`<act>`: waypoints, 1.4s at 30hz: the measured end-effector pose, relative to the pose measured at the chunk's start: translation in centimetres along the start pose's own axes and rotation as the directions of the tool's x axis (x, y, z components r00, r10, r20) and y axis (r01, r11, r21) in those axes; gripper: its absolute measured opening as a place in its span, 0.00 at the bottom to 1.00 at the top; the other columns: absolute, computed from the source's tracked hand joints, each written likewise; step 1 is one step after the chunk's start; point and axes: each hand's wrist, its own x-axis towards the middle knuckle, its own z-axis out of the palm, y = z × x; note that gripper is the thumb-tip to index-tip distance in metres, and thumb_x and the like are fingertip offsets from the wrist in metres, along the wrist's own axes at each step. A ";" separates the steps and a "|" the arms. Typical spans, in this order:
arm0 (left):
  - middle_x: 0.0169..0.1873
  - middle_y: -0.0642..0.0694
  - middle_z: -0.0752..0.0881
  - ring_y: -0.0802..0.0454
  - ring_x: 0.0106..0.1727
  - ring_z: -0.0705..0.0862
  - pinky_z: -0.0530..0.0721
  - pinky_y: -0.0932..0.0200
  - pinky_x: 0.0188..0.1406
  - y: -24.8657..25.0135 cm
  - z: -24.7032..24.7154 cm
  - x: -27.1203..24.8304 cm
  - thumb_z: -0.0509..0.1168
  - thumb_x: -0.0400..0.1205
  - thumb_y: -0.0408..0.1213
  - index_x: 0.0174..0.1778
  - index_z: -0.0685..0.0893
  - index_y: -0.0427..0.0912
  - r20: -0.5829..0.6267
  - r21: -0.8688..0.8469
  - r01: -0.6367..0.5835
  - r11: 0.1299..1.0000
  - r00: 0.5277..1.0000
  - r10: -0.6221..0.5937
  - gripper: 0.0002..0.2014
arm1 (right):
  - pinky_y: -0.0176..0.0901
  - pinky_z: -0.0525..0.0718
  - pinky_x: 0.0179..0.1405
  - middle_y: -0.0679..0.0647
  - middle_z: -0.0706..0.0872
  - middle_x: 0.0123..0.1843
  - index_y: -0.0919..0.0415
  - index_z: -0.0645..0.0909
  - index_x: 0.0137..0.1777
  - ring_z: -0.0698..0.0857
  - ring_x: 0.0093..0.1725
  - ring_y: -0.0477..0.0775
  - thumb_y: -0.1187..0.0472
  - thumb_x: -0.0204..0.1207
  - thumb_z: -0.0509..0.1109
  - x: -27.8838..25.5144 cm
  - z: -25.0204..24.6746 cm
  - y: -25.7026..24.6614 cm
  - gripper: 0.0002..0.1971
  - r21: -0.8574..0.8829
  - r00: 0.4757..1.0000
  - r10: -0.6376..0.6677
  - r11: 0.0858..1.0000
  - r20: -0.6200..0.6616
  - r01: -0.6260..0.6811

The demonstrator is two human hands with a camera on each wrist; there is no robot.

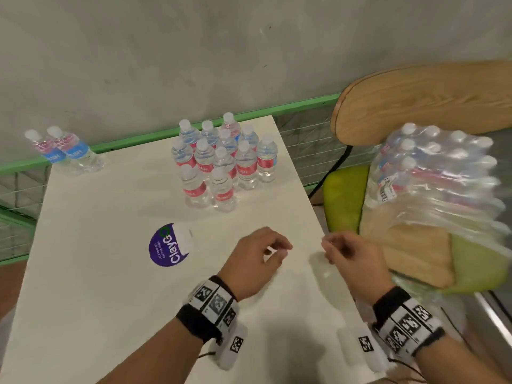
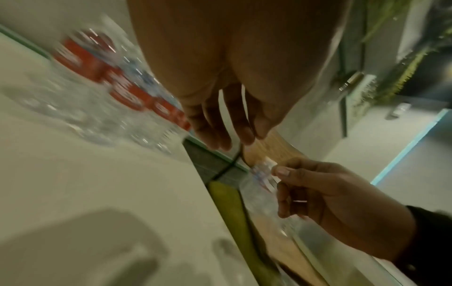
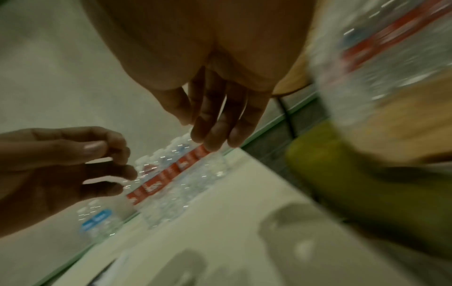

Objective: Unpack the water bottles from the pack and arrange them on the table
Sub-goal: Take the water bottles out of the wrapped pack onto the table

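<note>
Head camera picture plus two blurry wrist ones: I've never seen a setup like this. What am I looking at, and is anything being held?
There is no machine here. A person wears three cameras. The clear picture looks down from the head. The other two look along each wrist at the fingers, and both are blurred. The left hand and right hand hover over a white table with fingers loosely curled, holding nothing that I can see. The wristbands carry black-and-white printed markers. On the table, a cluster of water bottles stands toward the far side, two more bottles stand at the far left corner, and a round purple ClayGo sticker lies nearer the hands. To the right, a shrink-wrapped pack of bottles rests on a wooden chair.
</note>
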 end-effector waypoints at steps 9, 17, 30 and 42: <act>0.72 0.47 0.75 0.47 0.70 0.77 0.75 0.53 0.71 8.1 15.7 6.8 0.64 0.83 0.53 0.79 0.70 0.47 0.621 0.317 -0.094 0.944 0.772 -0.132 0.29 | 0.42 0.82 0.43 0.55 0.89 0.46 0.53 0.78 0.55 0.85 0.42 0.53 0.53 0.74 0.73 1.7 -12.3 13.3 0.12 -0.455 0.875 0.482 0.771 -0.042 -0.447; 0.50 0.38 0.87 0.43 0.52 0.84 0.79 0.54 0.53 12.9 22.6 16.4 0.65 0.83 0.49 0.58 0.84 0.32 0.484 0.319 0.128 0.939 0.830 -0.278 0.21 | 0.44 0.74 0.57 0.57 0.86 0.60 0.58 0.84 0.57 0.83 0.61 0.59 0.56 0.86 0.54 6.8 -17.1 13.3 0.16 -0.248 0.854 0.487 0.818 -0.184 -0.520; 0.66 0.37 0.81 0.40 0.67 0.79 0.73 0.52 0.66 12.5 25.2 23.6 0.48 0.90 0.34 0.67 0.79 0.37 0.217 0.391 0.264 0.882 0.905 -0.367 0.17 | 0.46 0.72 0.70 0.64 0.77 0.74 0.66 0.72 0.76 0.76 0.73 0.63 0.60 0.89 0.47 9.9 -19.2 12.3 0.22 -0.134 0.739 0.663 0.727 -0.119 -0.674; 0.68 0.35 0.80 0.41 0.69 0.79 0.73 0.55 0.67 11.8 24.5 24.4 0.47 0.91 0.33 0.68 0.79 0.32 0.270 0.544 0.269 0.795 0.841 -0.469 0.18 | 0.42 0.70 0.70 0.63 0.75 0.76 0.67 0.72 0.76 0.74 0.75 0.61 0.59 0.89 0.51 9.1 -19.3 12.4 0.21 -0.114 0.697 0.717 0.694 0.019 -0.711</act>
